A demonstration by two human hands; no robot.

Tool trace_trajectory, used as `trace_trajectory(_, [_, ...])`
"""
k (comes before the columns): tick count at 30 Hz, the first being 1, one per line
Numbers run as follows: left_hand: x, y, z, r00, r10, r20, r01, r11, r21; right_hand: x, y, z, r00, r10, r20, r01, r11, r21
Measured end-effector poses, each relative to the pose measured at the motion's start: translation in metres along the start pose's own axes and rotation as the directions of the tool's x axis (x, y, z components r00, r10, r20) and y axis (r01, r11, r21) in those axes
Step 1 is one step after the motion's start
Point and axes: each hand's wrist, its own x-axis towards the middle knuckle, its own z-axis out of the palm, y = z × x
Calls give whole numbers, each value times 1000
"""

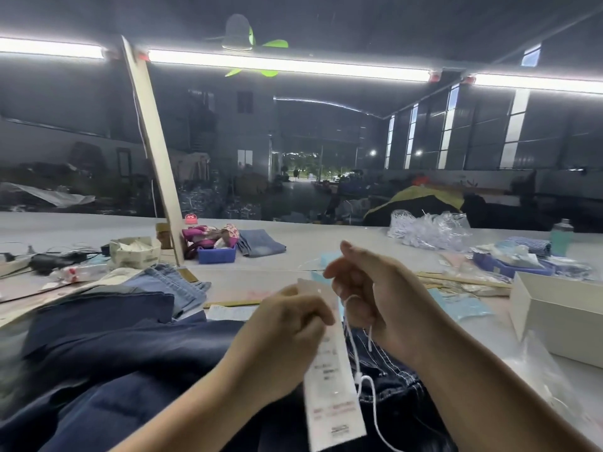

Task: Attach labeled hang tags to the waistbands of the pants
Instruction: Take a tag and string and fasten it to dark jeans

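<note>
Both hands are raised over a heap of dark blue denim pants (124, 353) on the table. My left hand (287, 327) pinches the upper part of a long white printed hang tag (329, 393), which hangs down over the pants. My right hand (368, 295) is just right of the tag's top, fingers curled round a white string (359, 370) that loops down beside the tag. A waistband with pale stitching (388, 370) shows under the right wrist.
Lighter jeans (173, 285) lie behind the dark heap, and a folded pair (261, 243) sits farther back. A blue bin (217, 254), a small carton (135, 251), a bag of white strings (427, 230), a white box (561, 318) and a slanted wooden post (153, 151) stand around.
</note>
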Motion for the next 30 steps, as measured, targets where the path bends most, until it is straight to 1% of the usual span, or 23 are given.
trace_trajectory(2, [2, 3, 6, 998, 42, 42, -41, 999, -27, 3, 3, 6, 1000, -14, -19, 13, 999, -49])
trace_trajectory(4, [5, 2, 10, 997, 57, 47, -56, 998, -15, 7, 6, 8, 998, -26, -49, 21, 993, -112])
trace_trajectory(7, [11, -2, 18, 1000, 5, 7, -5, 1000, -5, 12, 13, 4, 995, -35, -94, 21, 989, -143])
trace_trajectory(10, [16, -9, 25, 996, -78, 40, 77, 997, 11, 13, 19, -7, 988, -25, -150, 9, 995, -104])
trace_trajectory(12, [19, -12, 26, 994, -100, 37, 100, 995, 8, 12, 23, -14, 986, -28, -163, 12, 995, -98])
trace_trajectory(16, [26, -9, 30, 999, -45, 9, 45, 999, -11, 13, 28, -23, 990, -32, -137, 28, 999, -27])
trace_trajectory(18, [30, -7, 35, 999, -21, 29, 22, 999, -38, 14, 28, -27, 992, -54, -112, 52, 999, -16])
trace_trajectory(20, [34, -7, 39, 999, 7, 52, -5, 1000, -30, 14, 27, -32, 994, -75, -84, 75, 997, -5])
trace_trajectory(23, [41, -9, 43, 999, 3, 45, -1, 999, -43, 12, 26, -41, 996, -65, -62, 66, 998, 11])
trace_trajectory(25, [44, -9, 47, 1000, -12, 19, 13, 999, -51, 9, 28, -47, 996, -49, -70, 48, 999, -14])
trace_trajectory(26, [46, -9, 47, 1000, -26, -8, 25, 998, -62, 8, 30, -51, 994, -49, -99, 41, 996, -81])
trace_trajectory(27, [48, -9, 47, 998, -45, -34, 41, 995, -91, 6, 34, -56, 987, -66, -146, 33, 976, -216])
trace_trajectory(28, [51, -9, 47, 996, -66, -54, 59, 990, -130, 3, 38, -62, 975, -104, -198, 15, 914, -406])
trace_trajectory(29, [55, -9, 47, 994, -84, -67, 72, 984, -166, -1, 41, -68, 966, -139, -217, -14, 812, -584])
trace_trajectory(30, [58, -8, 47, 993, -94, -75, 78, 979, -188, -4, 44, -73, 971, -131, -202, -49, 713, -699])
